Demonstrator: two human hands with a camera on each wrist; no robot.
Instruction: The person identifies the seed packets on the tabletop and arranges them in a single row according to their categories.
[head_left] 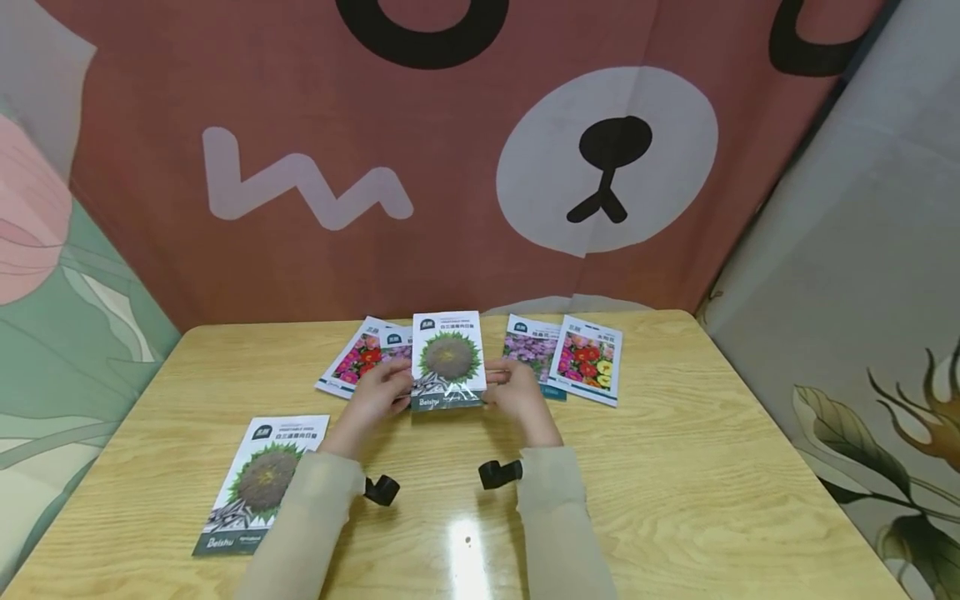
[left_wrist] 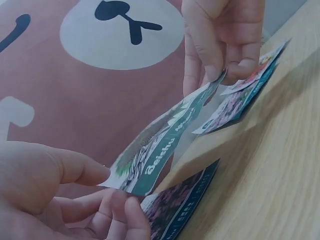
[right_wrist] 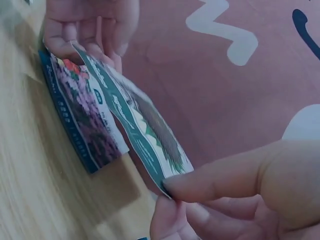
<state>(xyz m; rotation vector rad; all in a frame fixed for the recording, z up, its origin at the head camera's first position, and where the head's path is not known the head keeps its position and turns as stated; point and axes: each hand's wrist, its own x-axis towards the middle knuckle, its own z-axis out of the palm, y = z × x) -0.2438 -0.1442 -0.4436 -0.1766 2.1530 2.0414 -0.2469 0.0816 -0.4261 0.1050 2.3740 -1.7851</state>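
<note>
A sunflower seed packet (head_left: 450, 357), white with a green bottom band, is held up off the table between both hands. My left hand (head_left: 377, 394) pinches its left edge, thumb in front and fingers behind. At the opposite edge my right hand (head_left: 518, 395) pinches it the same way; the right wrist view shows the thumb on the band of the seed packet (right_wrist: 135, 120). Behind and left of it lie a red-flower packet (head_left: 356, 364) and a partly hidden purple-flower packet (head_left: 396, 340). To the right, another purple-flower packet (head_left: 530, 346) is overlapped by a multicoloured-flower packet (head_left: 588, 358).
A second sunflower seed packet (head_left: 258, 483) lies at the table's front left, partly covered by the left sleeve (head_left: 307, 517). The wooden table (head_left: 675, 483) meets a printed cloth backdrop (head_left: 450, 267) at its far edge. Black wrist cameras (head_left: 500, 474) sit on both cuffs.
</note>
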